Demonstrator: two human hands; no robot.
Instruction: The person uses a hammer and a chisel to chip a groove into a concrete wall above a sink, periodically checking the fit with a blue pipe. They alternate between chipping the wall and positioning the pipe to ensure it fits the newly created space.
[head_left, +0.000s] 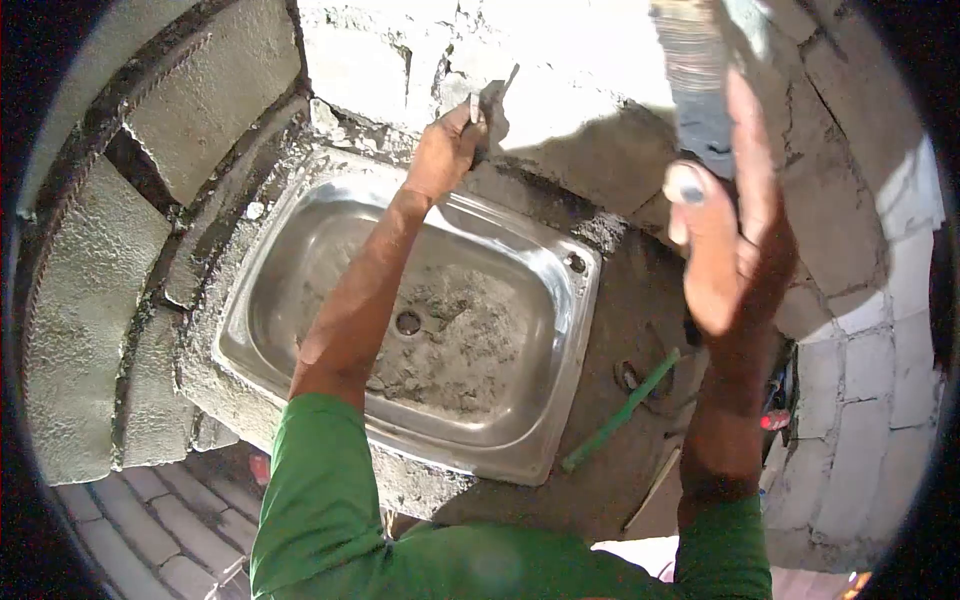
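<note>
My left hand [445, 155] reaches across the sink to the wall behind it. Its fingers are closed around a short, thin, rod-like tool [474, 107], whose kind is hard to make out against the glare. Raised at the right, my right hand [735, 240] grips a thick tool [698, 85], dark at the lower end and tan with ridges above; its top is cut off by the frame. Beneath my left forearm lies a stainless steel sink [565, 400], with grey mortar debris [465, 350] scattered over its bottom around the drain hole [409, 322].
The block wall [590, 165] behind the sink is cracked and brightly lit in part. Rough masonry [90, 340] rises at the left. A green strip [620, 412] lies on the dark surface right of the sink. A red object [774, 420] sits beyond my right forearm.
</note>
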